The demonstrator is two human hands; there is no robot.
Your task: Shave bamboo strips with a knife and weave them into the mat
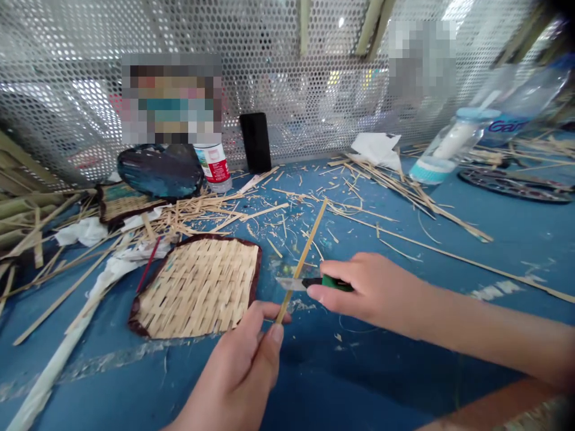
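Note:
Between thumb and fingers, my left hand pinches the lower end of a thin bamboo strip, which points up and away from me. My right hand is closed round the green handle of a utility knife. Its bare blade lies across the strip, a little above my left fingertips; whether it cuts in cannot be told. Beside my left hand, a woven bamboo mat with a dark brown bound edge rests flat on the blue table.
Bamboo strips and shavings litter the table. Behind stand a black phone, a bottle with a red label and a tilted clear jar. A perforated metal screen closes the back. White paper lies at the right.

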